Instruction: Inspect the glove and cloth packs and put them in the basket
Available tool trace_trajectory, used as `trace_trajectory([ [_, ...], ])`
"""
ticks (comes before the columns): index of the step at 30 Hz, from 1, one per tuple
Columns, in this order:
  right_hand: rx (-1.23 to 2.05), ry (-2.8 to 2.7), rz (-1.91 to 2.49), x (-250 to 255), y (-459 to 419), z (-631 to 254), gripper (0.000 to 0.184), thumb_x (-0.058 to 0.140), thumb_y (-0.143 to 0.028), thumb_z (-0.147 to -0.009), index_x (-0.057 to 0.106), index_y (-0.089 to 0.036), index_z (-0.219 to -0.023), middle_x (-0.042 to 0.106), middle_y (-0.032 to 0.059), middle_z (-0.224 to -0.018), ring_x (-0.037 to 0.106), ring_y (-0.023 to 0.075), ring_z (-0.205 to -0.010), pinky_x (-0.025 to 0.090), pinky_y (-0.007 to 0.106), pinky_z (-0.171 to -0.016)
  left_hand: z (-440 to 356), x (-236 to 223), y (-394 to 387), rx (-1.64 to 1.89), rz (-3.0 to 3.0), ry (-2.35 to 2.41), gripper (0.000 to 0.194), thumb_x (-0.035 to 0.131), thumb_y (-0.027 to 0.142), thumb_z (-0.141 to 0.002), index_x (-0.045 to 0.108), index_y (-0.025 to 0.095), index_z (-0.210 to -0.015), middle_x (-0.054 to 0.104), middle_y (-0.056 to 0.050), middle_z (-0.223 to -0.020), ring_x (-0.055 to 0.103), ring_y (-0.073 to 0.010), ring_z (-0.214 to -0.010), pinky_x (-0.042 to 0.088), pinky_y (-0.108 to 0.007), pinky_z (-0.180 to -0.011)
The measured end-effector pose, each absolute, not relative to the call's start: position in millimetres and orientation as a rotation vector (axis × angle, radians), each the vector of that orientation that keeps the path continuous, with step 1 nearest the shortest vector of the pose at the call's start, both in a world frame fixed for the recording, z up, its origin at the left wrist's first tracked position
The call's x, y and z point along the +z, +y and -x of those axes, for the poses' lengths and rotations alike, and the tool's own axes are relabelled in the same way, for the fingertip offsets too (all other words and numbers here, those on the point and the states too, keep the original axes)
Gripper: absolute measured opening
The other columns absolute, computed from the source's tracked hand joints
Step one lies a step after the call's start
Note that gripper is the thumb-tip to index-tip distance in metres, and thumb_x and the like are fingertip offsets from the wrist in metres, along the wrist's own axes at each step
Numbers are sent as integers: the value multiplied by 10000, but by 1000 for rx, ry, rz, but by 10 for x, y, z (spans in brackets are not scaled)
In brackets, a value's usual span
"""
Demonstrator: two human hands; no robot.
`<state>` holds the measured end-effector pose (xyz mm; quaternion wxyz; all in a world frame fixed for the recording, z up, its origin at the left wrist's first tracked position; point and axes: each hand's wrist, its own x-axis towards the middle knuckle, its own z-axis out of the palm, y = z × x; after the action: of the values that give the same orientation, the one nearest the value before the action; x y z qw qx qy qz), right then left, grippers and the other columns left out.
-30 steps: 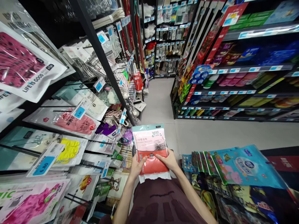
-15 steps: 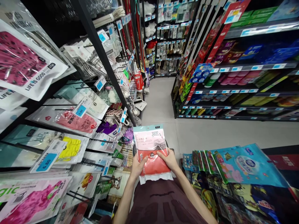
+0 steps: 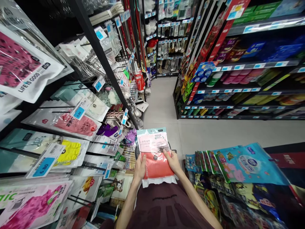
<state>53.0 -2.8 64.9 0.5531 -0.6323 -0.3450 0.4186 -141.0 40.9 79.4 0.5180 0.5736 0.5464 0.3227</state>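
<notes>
In front of my body I hold a flat packet of disposable tablecloth (image 3: pixel 156 165), with a pink and teal printed top and red contents showing through clear plastic. My left hand (image 3: pixel 140 168) grips its left edge, thumb on the front. On the right edge my right hand (image 3: pixel 172 161) is closed, its thumb lying across the front near the middle. The other fingers of both hands are hidden behind the packet. The packet is held up with its printed face toward me.
At the left, a rack of hanging packets carries yellow gloves (image 3: pixel 69 152) and a price tag (image 3: pixel 45 160). A black post (image 3: pixel 105 63) stands beside it. Blue hanging bags (image 3: pixel 250 163) are at the lower right. Shelves of bottles (image 3: pixel 240 76) stand beyond the grey floor (image 3: pixel 164 98).
My left thumb has shifted from the packet's front toward its left edge. My right thumb has moved slightly up. The view has shifted a little; the packet stays in both hands.
</notes>
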Motion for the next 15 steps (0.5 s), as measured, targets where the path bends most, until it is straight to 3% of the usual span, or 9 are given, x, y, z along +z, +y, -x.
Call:
trace_trajectory([
  [7, 1001, -818, 1468, 604, -27, -542, 349, 582, -503, -843, 674, -169, -796, 661, 33, -696, 583, 188, -644, 456, 277, -580, 1389, 802, 397, 765, -1427, 1311, 472, 443, 508, -919, 610, 179, -1213, 675, -103, -1163, 593, -282, -1107, 410, -356, -947],
  [11, 978, -812, 1467, 554, -40, -513, 425, 565, -515, -855, 493, -199, -580, 501, -27, -536, 441, 124, -516, 350, 242, -491, 1386, 832, 401, 772, -1409, 1303, 451, 447, 506, -918, 623, 185, -1181, 683, -94, -1130, 599, -279, -1080, 406, -356, -950],
  [15, 956, -800, 1479, 527, -48, -501, 489, 549, -547, -856, 369, -218, -543, 387, -52, -497, 354, 102, -488, 287, 239, -471, 1397, 859, 424, 794, -1431, 1298, 437, 458, 496, -915, 622, 187, -1177, 672, -95, -1158, 590, -281, -1096, 417, -361, -942],
])
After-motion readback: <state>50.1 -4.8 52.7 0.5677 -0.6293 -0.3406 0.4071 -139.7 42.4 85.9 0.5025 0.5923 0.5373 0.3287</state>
